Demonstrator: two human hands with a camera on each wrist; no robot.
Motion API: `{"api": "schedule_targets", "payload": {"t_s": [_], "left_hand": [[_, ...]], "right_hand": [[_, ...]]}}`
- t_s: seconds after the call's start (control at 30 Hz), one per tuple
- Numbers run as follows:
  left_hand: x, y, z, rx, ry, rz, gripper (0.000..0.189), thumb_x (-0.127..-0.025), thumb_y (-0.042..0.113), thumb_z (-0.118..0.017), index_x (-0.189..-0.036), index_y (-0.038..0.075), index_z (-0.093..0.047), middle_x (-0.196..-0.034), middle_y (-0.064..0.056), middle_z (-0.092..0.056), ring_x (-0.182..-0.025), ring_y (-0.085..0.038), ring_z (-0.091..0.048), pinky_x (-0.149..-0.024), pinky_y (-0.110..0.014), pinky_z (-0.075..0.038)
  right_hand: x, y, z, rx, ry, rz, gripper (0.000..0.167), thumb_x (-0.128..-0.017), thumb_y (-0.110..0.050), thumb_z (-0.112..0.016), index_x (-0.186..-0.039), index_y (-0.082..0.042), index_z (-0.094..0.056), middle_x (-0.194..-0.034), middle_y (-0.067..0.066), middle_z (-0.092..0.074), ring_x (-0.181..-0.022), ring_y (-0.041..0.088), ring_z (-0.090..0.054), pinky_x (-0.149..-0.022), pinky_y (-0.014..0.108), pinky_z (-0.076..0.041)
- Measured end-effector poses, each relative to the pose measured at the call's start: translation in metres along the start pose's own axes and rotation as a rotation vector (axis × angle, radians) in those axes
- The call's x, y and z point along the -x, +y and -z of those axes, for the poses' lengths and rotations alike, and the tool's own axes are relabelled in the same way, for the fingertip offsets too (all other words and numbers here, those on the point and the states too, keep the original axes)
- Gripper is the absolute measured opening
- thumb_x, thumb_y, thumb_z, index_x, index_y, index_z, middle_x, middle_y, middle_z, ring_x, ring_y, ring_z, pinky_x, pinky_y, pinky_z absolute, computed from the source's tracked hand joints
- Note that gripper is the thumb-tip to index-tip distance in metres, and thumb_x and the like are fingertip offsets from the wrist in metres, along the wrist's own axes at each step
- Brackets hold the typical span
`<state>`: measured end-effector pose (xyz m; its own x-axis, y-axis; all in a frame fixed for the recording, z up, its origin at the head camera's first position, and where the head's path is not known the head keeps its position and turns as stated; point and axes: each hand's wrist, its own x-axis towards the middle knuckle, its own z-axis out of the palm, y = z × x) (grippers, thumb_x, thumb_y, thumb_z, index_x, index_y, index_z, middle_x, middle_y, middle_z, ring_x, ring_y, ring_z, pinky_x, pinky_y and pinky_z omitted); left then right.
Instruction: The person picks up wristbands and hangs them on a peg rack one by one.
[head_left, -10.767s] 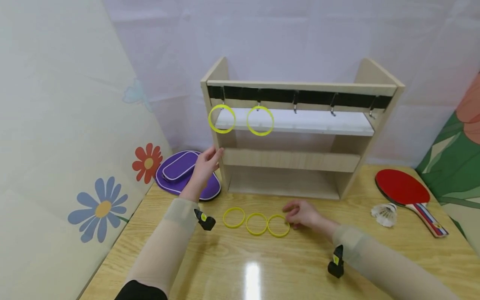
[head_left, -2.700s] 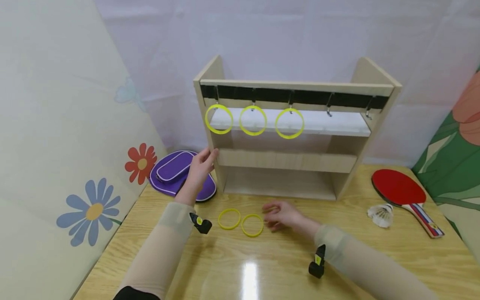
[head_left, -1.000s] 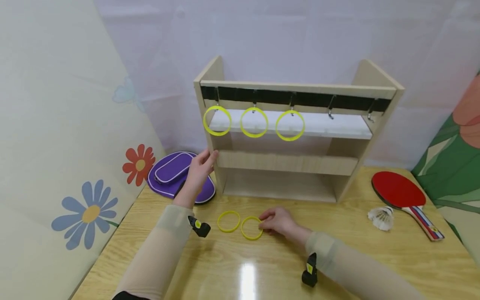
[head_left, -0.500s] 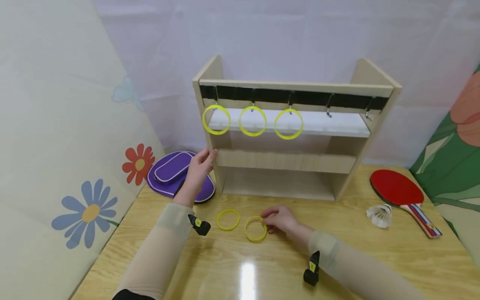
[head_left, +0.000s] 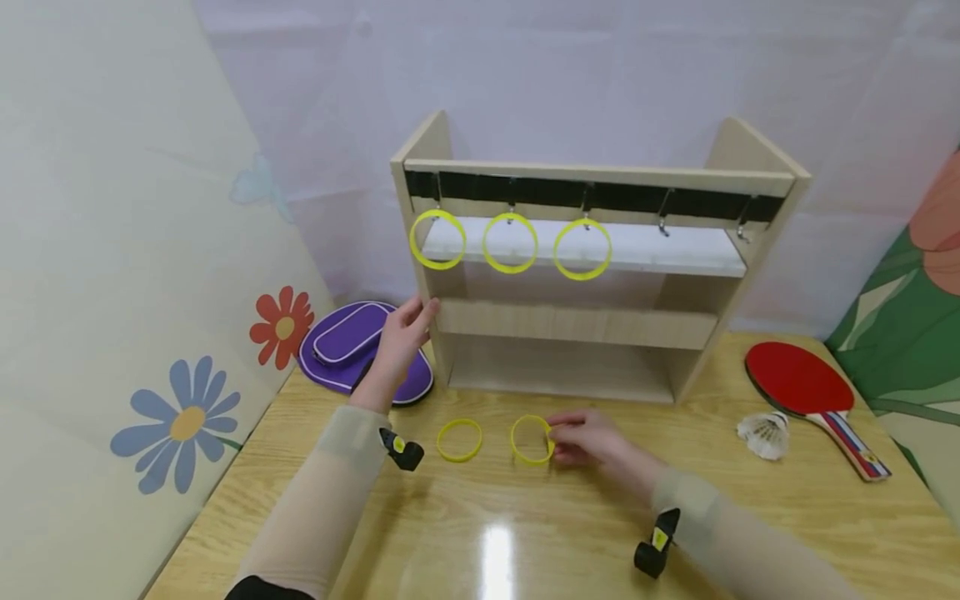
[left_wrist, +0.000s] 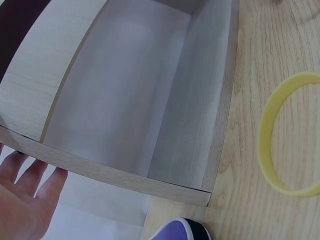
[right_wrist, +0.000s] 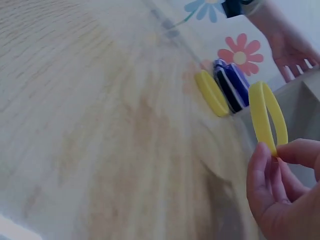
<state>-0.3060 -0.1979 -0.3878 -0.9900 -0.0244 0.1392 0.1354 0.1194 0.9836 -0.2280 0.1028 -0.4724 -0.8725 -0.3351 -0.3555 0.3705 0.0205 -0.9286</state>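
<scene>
In the head view my right hand [head_left: 592, 442] pinches a thin yellow ring [head_left: 513, 440] by its right rim. The right wrist view shows this ring [right_wrist: 259, 112] upright between thumb and fingertips, above the table. Another yellow ring [head_left: 439, 451] lies flat on the tabletop, left of the right hand. My left hand [head_left: 401, 340] touches the left side panel of a small wooden shelf [head_left: 577, 321]; in the left wrist view its fingers [left_wrist: 51, 189] extend against the panel's outer face. Three yellow rings, including the leftmost ring [head_left: 438, 266], hang from the shelf's left three hooks.
Two bare hooks, one a silver hook [head_left: 663, 223], are on the right of the black strip [head_left: 630, 197]. A purple case [head_left: 352, 337] lies behind the left hand. At right are a shuttlecock [head_left: 765, 435] and a red table tennis paddle [head_left: 798, 377].
A third ring came to hang on the middle hook between the oldest frame and later ones. Since one second ago, the right hand has lifted a ring and carried it rightward. The left hand stays.
</scene>
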Motion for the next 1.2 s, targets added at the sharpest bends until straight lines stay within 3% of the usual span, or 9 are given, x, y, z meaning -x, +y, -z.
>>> {"api": "schedule_targets", "payload": {"t_s": [0.4,0.6,0.77,1.03,1.2], "left_hand": [[0.0,0.001,0.0,0.002,-0.005,-0.002,0.052,-0.102,0.033,-0.054,-0.146,0.007,-0.048,-0.14,-0.022,-0.055,-0.123,-0.025,-0.054,-0.111,-0.049,-0.042],[-0.002,-0.002,0.0,0.001,-0.004,-0.013,0.051,-0.103,0.033,-0.054,-0.145,0.005,-0.048,-0.139,-0.022,-0.056,-0.119,-0.021,-0.055,-0.11,-0.048,-0.044],[-0.002,-0.003,0.001,0.001,-0.006,-0.011,0.05,-0.102,0.034,-0.054,-0.144,0.007,-0.05,-0.138,-0.021,-0.057,-0.119,-0.021,-0.055,-0.109,-0.047,-0.045],[-0.001,-0.003,0.001,-0.003,-0.014,0.013,0.051,-0.102,0.035,-0.054,-0.146,0.01,-0.049,-0.142,-0.019,-0.054,-0.128,-0.026,-0.051,-0.111,-0.047,-0.043],[-0.002,-0.002,0.002,-0.009,-0.014,0.002,0.051,-0.102,0.036,-0.054,-0.146,0.01,-0.05,-0.141,-0.02,-0.055,-0.124,-0.022,-0.053,-0.111,-0.048,-0.043]], "right_hand": [[0.02,-0.046,0.033,-0.083,-0.018,0.11,0.044,-0.092,0.007,-0.056,-0.132,0.02,-0.045,-0.077,-0.001,-0.066,-0.069,0.01,-0.066,-0.067,0.021,-0.059],[0.038,-0.071,0.047,-0.139,-0.024,0.163,0.021,-0.094,0.006,-0.054,-0.112,0.001,-0.064,-0.081,0.0,-0.071,-0.073,0.011,-0.068,-0.07,0.022,-0.059],[0.051,-0.09,0.057,-0.222,-0.051,0.231,0.028,-0.096,0.007,-0.054,-0.094,-0.015,-0.071,-0.08,0.001,-0.072,-0.073,0.011,-0.068,-0.072,0.023,-0.06],[0.066,-0.11,0.071,-0.311,-0.032,0.288,0.029,-0.096,0.009,-0.052,-0.095,-0.012,-0.072,-0.081,0.003,-0.072,-0.073,0.013,-0.07,-0.071,0.024,-0.06],[0.077,-0.125,0.08,-0.354,-0.039,0.345,0.027,-0.097,0.007,-0.052,-0.096,-0.011,-0.073,-0.084,0.005,-0.074,-0.073,0.015,-0.071,-0.071,0.026,-0.061]]}}
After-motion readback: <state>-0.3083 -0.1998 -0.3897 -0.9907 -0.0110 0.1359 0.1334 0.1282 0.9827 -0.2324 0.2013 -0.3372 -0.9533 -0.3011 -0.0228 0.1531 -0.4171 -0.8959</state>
